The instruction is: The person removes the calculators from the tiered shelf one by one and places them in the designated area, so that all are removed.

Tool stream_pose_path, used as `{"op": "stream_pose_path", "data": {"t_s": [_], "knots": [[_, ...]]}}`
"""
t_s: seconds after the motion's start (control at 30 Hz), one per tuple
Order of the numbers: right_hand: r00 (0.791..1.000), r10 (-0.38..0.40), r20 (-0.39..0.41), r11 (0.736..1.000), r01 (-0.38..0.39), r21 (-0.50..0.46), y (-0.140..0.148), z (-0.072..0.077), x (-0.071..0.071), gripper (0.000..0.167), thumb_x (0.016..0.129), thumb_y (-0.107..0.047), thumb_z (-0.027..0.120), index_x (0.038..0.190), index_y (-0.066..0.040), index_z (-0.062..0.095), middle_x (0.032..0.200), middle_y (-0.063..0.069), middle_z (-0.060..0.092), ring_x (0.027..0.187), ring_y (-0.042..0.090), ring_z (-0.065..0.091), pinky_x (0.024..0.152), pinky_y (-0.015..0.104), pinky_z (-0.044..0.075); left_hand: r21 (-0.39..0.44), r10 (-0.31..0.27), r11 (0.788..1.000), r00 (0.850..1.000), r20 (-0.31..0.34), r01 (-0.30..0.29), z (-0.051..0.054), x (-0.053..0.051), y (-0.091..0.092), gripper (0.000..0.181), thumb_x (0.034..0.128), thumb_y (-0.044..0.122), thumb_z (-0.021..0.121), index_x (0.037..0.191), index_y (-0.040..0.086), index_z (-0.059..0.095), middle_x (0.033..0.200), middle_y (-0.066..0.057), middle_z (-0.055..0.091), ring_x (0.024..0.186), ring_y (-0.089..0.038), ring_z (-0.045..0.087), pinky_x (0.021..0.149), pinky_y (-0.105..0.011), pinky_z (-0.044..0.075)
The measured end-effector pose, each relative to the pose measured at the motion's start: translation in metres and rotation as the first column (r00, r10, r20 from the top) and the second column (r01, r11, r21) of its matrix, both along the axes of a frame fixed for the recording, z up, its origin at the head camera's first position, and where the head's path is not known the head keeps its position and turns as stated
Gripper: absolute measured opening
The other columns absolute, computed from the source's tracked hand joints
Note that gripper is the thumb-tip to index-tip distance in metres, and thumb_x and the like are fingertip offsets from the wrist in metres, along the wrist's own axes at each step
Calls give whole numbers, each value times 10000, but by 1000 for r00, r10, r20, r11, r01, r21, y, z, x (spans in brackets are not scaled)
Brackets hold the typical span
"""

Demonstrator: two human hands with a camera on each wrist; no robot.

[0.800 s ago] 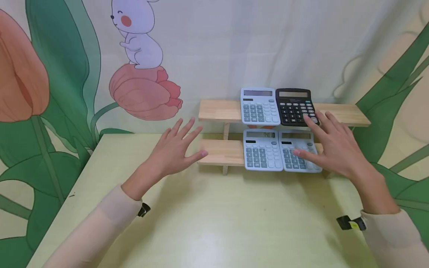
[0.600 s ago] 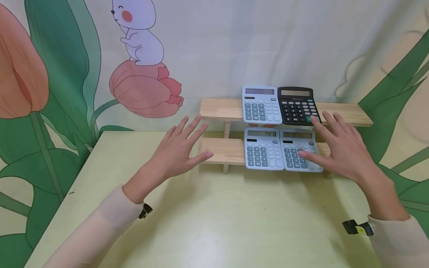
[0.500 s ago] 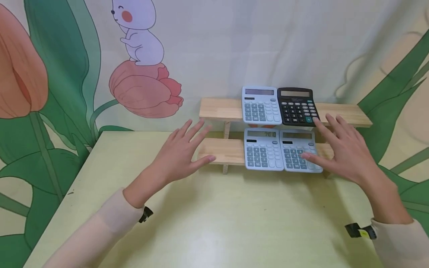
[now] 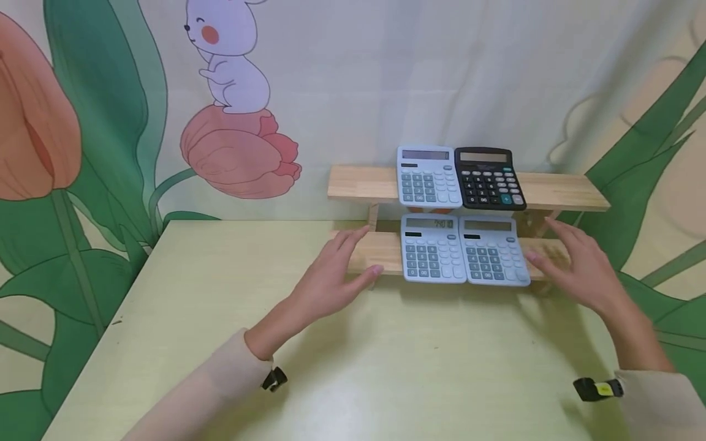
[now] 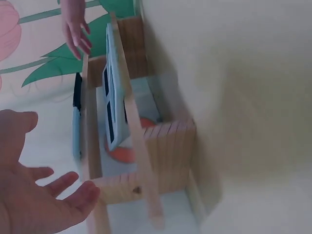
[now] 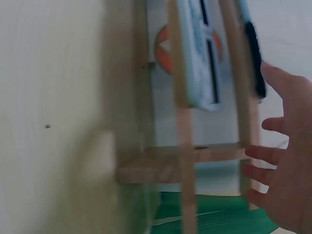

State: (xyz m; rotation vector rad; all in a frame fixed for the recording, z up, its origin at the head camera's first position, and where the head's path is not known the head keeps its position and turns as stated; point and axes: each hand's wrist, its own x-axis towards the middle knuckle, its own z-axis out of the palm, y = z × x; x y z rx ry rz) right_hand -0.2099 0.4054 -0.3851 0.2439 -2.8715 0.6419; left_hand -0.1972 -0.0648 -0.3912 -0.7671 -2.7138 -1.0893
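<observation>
Should handle as light, stiff and smooth, best pinched at the side edges, with 4 calculators on the 2-tier wooden shelf between a wide, empty left hand and a matching right hand.

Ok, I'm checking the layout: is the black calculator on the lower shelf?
No, the black calculator sits on the upper shelf.

Three pale-blue calculators, one black calculator upper right, keys facing up, paired on two-tier wooden shelf

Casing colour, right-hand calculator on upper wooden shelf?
It's a black rectangular calculator, clearest in the head view.
</observation>
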Motion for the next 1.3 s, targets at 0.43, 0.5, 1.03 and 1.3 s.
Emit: {"op": "stream_pose_path", "data": {"t_s": [0.43,0.5,1.03,1.3], "knots": [[996,-74,-54,994,69,-88,30,-52,-34,753,1071,-432,572,1584,81,372,1549,435,362,1407,652,324,1116,800,254,358,-35,933,982,188,-36,-26,-13,57,777,1059,403,660,1648,53,294,1489,-102,513,1350,-271,532,1089,-419,517],[996,-67,-52,993,62,-99,30,-59,-36,741,1078,-420,560,1570,102,379,1549,434,364,1418,645,316,1135,789,246,408,-40,912,984,175,-35,-24,-17,64,752,1054,398,668,1632,58,329,1482,-84,528,1339,-260,540,1077,-396,528],[988,-114,-101,992,109,-57,50,-71,-37,685,1073,-383,590,1457,173,475,1390,437,515,1278,617,466,1014,756,387,569,18,806,968,250,-162,-2,-50,115,713,1070,389,645,1604,23,346,1488,-148,506,1316,-251,597,1022,-287,546],[987,-108,-116,994,109,3,40,-75,-43,706,1069,-453,566,1418,160,524,1480,418,456,1371,622,396,1118,745,314,619,52,759,966,253,-203,-1,-75,115,644,1087,325,628,1577,-4,370,1384,-160,564,1222,-214,664,979,-284,574]]}}
